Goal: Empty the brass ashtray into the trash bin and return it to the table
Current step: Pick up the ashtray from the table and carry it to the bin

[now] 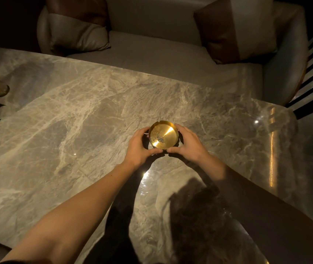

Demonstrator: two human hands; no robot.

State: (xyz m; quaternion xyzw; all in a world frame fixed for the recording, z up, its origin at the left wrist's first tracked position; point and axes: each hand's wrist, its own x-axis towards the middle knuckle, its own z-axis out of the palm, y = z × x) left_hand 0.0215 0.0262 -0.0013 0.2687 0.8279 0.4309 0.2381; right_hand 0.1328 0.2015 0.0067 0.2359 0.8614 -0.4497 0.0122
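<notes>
left hand (139,147) and right hand (187,144) cup a round brass ashtray (163,134) (ash specks inside) on the grey marble table (75,121), fingers gripping its sides; pickup step, next a level lift.

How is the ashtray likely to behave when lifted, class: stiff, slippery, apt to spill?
The ashtray looks like polished metal, so probably rigid and somewhat slick. It is wide, shallow and round, so unlikely to tip. The left hand and right hand cup its sides. Loose ash on its floor would likely slide if it tilts.
</notes>
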